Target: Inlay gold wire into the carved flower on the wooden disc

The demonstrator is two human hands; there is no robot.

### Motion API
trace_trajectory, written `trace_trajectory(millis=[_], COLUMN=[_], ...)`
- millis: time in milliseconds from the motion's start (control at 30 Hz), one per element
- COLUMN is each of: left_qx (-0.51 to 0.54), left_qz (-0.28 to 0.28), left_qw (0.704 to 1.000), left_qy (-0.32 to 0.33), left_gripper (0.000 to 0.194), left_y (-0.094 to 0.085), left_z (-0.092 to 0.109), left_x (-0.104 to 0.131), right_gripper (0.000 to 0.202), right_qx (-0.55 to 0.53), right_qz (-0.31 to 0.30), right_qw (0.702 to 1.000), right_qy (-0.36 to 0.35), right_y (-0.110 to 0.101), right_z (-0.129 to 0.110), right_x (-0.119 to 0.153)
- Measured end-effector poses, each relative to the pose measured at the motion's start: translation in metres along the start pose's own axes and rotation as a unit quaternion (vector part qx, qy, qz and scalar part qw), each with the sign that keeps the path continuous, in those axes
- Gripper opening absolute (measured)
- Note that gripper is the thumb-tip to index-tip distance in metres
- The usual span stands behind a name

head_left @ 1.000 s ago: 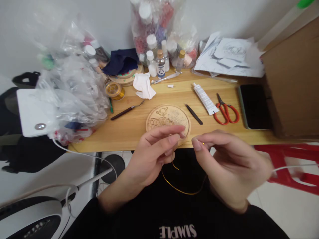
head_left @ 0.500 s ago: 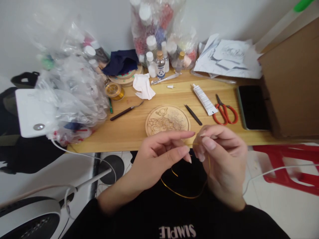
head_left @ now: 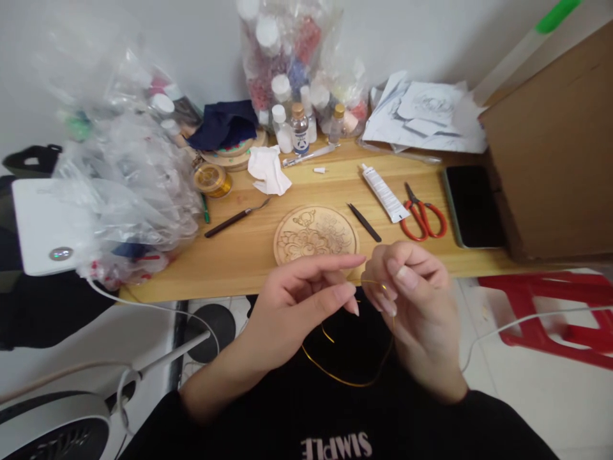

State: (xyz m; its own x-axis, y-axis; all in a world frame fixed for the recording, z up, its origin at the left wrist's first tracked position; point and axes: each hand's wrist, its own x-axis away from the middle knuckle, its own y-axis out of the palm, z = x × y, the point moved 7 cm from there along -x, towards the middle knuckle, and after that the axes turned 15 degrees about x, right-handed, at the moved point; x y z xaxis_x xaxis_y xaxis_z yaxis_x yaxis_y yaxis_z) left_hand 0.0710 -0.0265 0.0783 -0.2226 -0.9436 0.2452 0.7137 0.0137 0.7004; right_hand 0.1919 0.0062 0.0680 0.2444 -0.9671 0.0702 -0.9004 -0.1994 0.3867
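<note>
A thin gold wire (head_left: 360, 384) hangs in a loop between my two hands, against the black shirt. My left hand (head_left: 306, 306) is closed on it, the wire between thumb and fingers and the index finger stretched out to the right. A short loose end points down below that hand. My right hand (head_left: 416, 306) has thumb and index finger pinched together beside the left fingertips, and the wire bends at its fingers. Just beyond my hands lies a round wooden board (head_left: 318, 233) with a flower design in gold and dark outlines, its near edge partly hidden by my left hand.
Black tweezers (head_left: 364, 223), a white tube (head_left: 384, 193), red-handled scissors (head_left: 424, 220) and a phone (head_left: 474, 206) lie to the right. Leftward are a dark-handled tool (head_left: 230, 222), a gold wire spool (head_left: 212, 181) and plastic bags (head_left: 134, 185). Bottles (head_left: 300, 131) stand behind; a cardboard box (head_left: 555, 153) is at right.
My right hand's pinch has shifted slightly, and the wire near its fingers now curves where it was straight. The whole view has moved a little; the table items lie as before.
</note>
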Motion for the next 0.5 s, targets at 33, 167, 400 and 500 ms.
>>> trace_trajectory(millis=[33, 167, 400, 500], left_qx=[0.004, 0.006, -0.009, -0.011], left_qz=[-0.001, 0.002, 0.017, 0.019], left_qw=[1.000, 1.000, 1.000, 1.000], left_qy=[-0.004, -0.007, -0.009, -0.012], left_gripper=[0.026, 0.024, 0.022, 0.022], left_y=[0.000, -0.001, -0.005, -0.007], left_z=[-0.001, -0.002, -0.002, -0.003], left_x=[0.000, -0.001, -0.001, -0.002], right_gripper=[0.012, 0.014, 0.014, 0.011], right_qx=[-0.005, -0.027, -0.018, 0.010], right_qz=[-0.003, -0.022, -0.027, -0.013], right_qw=[1.000, 0.999, 0.999, 1.000], right_qy=[0.003, 0.019, 0.029, 0.025], right_y=[-0.001, -0.001, 0.000, -0.010], right_z=[0.001, 0.004, 0.004, 0.003], right_x=[-0.001, -0.003, -0.006, -0.005])
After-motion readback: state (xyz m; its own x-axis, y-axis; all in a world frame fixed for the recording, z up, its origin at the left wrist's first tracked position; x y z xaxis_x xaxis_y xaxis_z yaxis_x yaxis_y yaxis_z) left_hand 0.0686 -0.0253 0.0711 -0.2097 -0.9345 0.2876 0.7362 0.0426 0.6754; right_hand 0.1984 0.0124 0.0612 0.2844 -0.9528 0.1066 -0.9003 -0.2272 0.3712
